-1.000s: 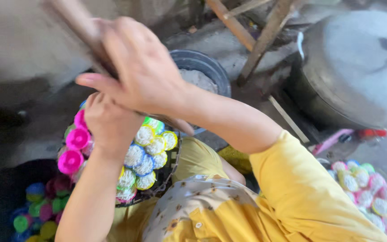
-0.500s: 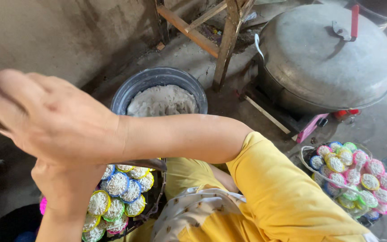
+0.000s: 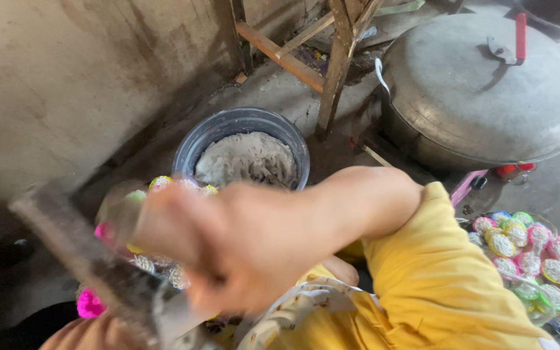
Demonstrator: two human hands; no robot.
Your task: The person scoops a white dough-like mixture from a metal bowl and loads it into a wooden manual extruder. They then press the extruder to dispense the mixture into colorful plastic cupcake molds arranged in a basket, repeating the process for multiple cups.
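My right hand [image 3: 228, 249], blurred by motion, reaches across from the yellow sleeve [image 3: 448, 285] and is closed around a long grey-brown bar [image 3: 79, 249] that slants toward the lower left. Under the hand lies a round tray of small coloured cups [image 3: 163, 185] holding white noodle nests, mostly covered by the hand; a pink cup [image 3: 89, 303] shows at its lower edge. Just behind stands a dark bucket [image 3: 228, 122] filled with pale dough [image 3: 247, 162]. Only my left forearm [image 3: 92, 334] shows at the bottom edge; its hand is hidden.
A second basket of coloured cups with noodle nests [image 3: 539, 266] sits at the right. A big metal pot with a domed lid [image 3: 481, 91] stands at the back right. Wooden frame legs [image 3: 338, 65] rise behind the bucket. A rough wall [image 3: 66, 78] closes off the left.
The view has tilted up and right, showing more of the bucket and pot. My right hand with the bar has swung down and toward the middle, covering most of the cup tray.
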